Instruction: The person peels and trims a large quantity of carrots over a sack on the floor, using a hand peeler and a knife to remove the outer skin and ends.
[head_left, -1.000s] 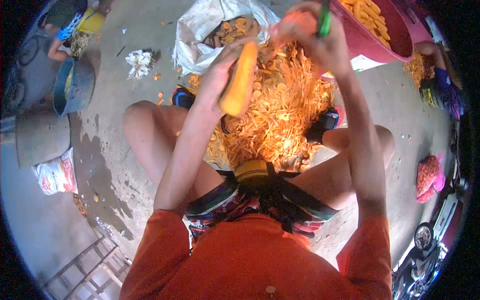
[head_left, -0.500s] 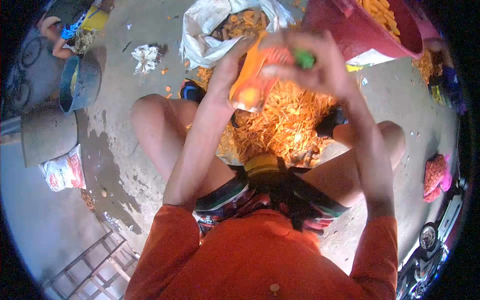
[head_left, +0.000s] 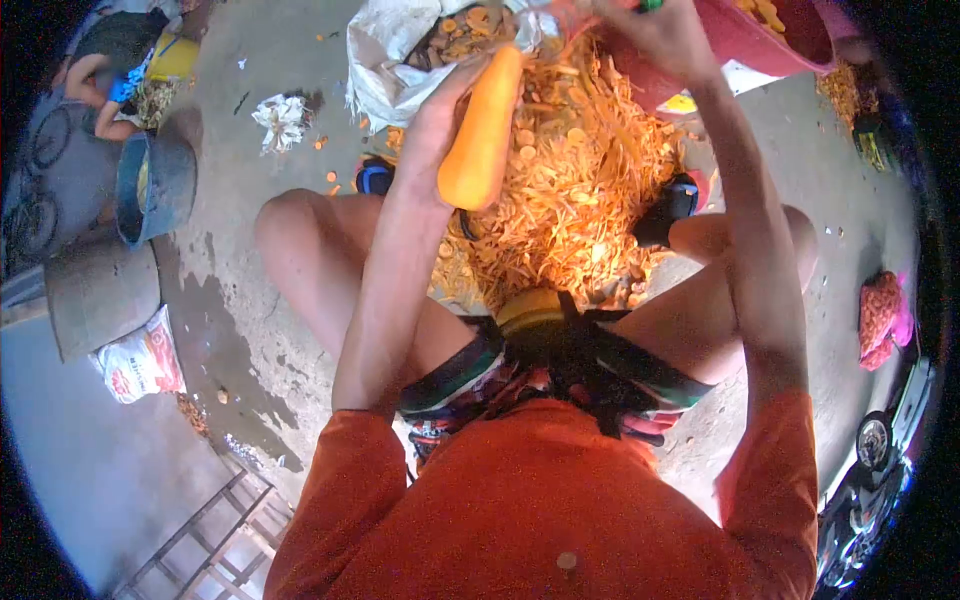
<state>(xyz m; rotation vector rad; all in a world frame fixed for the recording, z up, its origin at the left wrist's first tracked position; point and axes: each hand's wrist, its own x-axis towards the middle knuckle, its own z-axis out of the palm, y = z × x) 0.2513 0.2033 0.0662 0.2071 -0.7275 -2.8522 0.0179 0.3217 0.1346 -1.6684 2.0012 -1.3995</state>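
My left hand (head_left: pixel 432 128) is closed around a smooth, peeled orange carrot (head_left: pixel 480 140), its thick end pointing toward me. Up and to the right, my right hand (head_left: pixel 668 40) grips a peeler (head_left: pixel 651 5) with a green end; its reddish part is blurred by motion and apart from the carrot. Beneath both hands, a heap of orange peelings (head_left: pixel 570 215) with a few round slices lies on the floor between my legs. A white sack (head_left: pixel 375 65) holding carrot pieces stands open just beyond my left hand.
A red tub (head_left: pixel 735 45) with carrots stands at upper right. At upper left, a person's blue-covered hand (head_left: pixel 125 85) is beside a yellow container (head_left: pixel 172 58). A dark tub (head_left: pixel 160 190), a printed sack (head_left: pixel 140 358), a pink bag (head_left: pixel 882 320) and a motorcycle (head_left: pixel 868 480) lie around.
My right hand has moved up and away from the carrot, taking the peeler with it. The carrot, partly covered by the peeler earlier, now shows its whole length in my left hand.
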